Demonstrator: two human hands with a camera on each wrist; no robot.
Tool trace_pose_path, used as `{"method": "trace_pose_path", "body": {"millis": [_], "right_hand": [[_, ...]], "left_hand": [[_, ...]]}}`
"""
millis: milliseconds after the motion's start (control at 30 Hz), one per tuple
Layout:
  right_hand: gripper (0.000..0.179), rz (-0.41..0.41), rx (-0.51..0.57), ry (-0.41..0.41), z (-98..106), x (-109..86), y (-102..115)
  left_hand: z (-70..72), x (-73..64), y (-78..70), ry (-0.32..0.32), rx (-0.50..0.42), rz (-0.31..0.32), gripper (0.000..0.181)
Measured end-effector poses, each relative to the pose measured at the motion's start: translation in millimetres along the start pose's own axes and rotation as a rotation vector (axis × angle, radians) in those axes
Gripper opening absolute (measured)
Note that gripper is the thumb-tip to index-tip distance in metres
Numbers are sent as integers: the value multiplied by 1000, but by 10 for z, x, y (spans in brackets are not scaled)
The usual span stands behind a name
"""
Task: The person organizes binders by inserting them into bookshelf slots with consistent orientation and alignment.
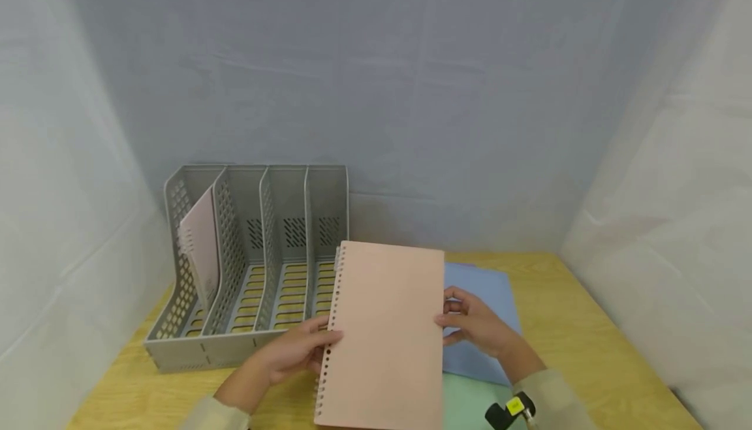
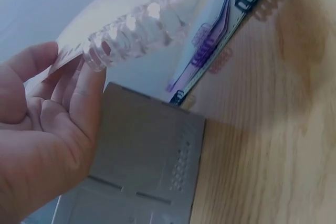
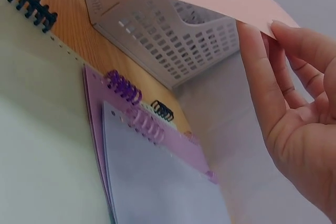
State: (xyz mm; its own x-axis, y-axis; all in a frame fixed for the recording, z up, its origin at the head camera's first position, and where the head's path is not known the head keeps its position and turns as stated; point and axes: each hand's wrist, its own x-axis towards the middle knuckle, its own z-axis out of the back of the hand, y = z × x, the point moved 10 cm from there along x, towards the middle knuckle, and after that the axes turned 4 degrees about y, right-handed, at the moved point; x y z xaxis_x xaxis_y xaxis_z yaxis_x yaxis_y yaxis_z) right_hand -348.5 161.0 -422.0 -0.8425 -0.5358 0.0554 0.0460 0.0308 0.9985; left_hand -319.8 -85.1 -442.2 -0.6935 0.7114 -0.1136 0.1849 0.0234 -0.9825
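Observation:
A pink ring-bound notebook (image 1: pixel 390 332) is held up above the table, its binding on the left side. My left hand (image 1: pixel 296 348) grips the bound edge, thumb on the cover; in the left wrist view the clear plastic rings (image 2: pixel 134 32) show beside the fingers. At the opposite edge, my right hand (image 1: pixel 476 322) pinches the cover between thumb and fingers. Below it lie a blue notebook (image 1: pixel 482 286), a pale green notebook (image 1: pixel 470 397) with dark rings, and a purple notebook (image 3: pixel 94 98), stacked with their bindings toward the left.
On the left of the wooden table (image 1: pixel 587 338) stands a grey file rack (image 1: pixel 205 352) with several compartments. Its leftmost compartment holds a pale pink spiral notebook (image 1: pixel 202 241). White sheeting (image 1: pixel 411 91) surrounds the table at the back and both sides.

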Motion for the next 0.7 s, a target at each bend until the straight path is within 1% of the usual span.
{"method": "trace_pose_path", "body": {"millis": [67,267,433,567,700], "right_hand": [[22,1,-7,-14,-35,10,9],[24,10,-28,-66,-155,59,51],[22,18,-21,-99,-264,113,62],[23,37,-24,-111,-354,142,73],[28,42,-21,-129,-432,180,61]], "left_hand": [[39,-31,-11,-7,18,-5,51],[161,-128,-104,8,48,-22,54],[266,-213,-165,7,62,-33,54],[313,-254,-153,14,67,-32,49],[376,-317,-116,0,66,-31,45]]}}
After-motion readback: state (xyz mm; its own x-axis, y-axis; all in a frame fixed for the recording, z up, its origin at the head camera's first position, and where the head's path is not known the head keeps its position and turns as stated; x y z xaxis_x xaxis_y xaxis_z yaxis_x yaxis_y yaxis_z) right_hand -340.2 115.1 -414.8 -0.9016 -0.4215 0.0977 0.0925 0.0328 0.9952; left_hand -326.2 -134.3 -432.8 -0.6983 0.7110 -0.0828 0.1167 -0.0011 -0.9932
